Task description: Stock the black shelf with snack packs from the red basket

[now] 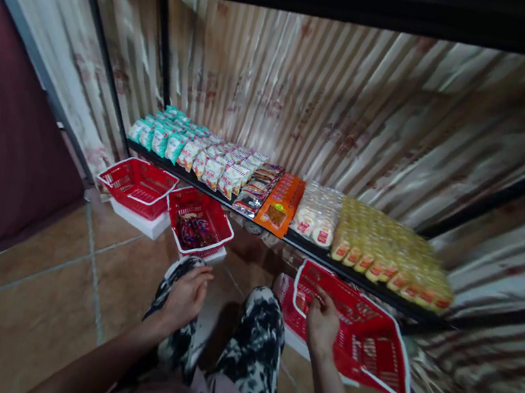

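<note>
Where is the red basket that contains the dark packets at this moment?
In the head view, the red basket with dark packets stands on the floor left of centre, below the shelf, between the empty red basket and the left hand resting on the knee.

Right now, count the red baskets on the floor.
3: one red basket far left, a second beside it, the third at the right hand. More may be hidden.
</note>
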### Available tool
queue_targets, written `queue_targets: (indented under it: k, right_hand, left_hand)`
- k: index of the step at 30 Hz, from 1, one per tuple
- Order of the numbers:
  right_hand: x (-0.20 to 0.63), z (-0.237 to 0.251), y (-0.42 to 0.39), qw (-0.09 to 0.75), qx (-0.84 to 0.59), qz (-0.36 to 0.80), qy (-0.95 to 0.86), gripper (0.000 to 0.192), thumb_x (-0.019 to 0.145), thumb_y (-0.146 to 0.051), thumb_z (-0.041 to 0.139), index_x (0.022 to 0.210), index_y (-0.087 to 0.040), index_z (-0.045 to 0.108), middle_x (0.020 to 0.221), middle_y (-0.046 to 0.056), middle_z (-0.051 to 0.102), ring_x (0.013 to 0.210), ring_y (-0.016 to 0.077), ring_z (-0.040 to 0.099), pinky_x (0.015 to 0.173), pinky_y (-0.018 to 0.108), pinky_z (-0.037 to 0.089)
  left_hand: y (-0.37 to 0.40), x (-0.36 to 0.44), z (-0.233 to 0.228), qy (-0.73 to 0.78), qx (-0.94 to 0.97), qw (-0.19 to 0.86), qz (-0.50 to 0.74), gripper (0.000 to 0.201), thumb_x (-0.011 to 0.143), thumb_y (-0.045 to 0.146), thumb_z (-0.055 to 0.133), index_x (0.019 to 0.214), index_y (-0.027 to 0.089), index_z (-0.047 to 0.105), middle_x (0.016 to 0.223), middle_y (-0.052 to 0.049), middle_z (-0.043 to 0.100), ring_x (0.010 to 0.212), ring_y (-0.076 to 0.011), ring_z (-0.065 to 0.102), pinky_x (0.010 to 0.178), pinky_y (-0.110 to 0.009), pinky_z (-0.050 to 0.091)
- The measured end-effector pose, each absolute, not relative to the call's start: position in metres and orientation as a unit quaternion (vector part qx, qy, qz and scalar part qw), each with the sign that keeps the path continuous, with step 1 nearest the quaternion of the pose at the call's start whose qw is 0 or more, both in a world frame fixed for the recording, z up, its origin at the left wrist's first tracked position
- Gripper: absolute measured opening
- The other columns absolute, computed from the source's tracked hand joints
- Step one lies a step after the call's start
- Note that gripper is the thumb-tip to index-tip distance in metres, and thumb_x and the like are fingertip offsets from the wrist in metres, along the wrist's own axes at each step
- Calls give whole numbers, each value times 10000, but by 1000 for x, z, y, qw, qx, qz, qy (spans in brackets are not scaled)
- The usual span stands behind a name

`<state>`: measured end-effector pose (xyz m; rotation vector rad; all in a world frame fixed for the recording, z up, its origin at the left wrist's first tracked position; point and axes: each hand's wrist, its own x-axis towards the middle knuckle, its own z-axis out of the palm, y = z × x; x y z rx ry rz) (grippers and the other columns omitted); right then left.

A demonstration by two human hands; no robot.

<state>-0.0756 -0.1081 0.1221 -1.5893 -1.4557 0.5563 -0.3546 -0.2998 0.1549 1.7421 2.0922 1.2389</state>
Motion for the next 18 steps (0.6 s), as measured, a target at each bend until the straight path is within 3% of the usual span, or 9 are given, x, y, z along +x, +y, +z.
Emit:
queue_targets:
  k: [6, 10, 15, 18]
  right_hand:
    - [-266, 110, -107, 340, -472, 406, -705, 410, 755, -313, 402, 1056, -134, 615, 1034, 115, 673, 905, 204, 630, 895, 417, 452]
    - [-361, 90, -145, 272, -409, 447, -747, 292, 700, -213, 473, 917, -187, 666, 893, 35, 711, 840, 171, 649, 875, 378, 480]
    - [-385, 79, -181, 259, -402, 441, -760, 257, 682, -177, 469, 823, -193, 683, 850, 40, 723, 831, 189, 663, 822, 346, 501]
    - [-373, 76, -182, 275, -451, 431, -732, 253, 741, -253, 426, 749, -188, 671, 711, 58, 710, 686, 213, 667, 698, 349, 519]
  left_hand:
    - [-343, -411, 141, 760, 500, 67, 409, 317, 836, 153, 373, 982, 177, 653, 1100, -72, 653, 1025, -167, 615, 919, -329, 505]
    - [-360, -440, 134, 772, 480, 67, 412, 314, 840, 175, 369, 976, 173, 652, 1088, -75, 659, 1029, -170, 615, 929, -335, 499]
    - [-343, -455, 132, 762, 479, 81, 428, 322, 826, 173, 368, 954, 178, 664, 1067, -78, 666, 1003, -179, 626, 905, -357, 512]
    - [-319, -460, 136, 748, 490, 115, 433, 301, 815, 176, 393, 917, 188, 676, 1081, -79, 658, 1011, -182, 623, 904, -367, 512]
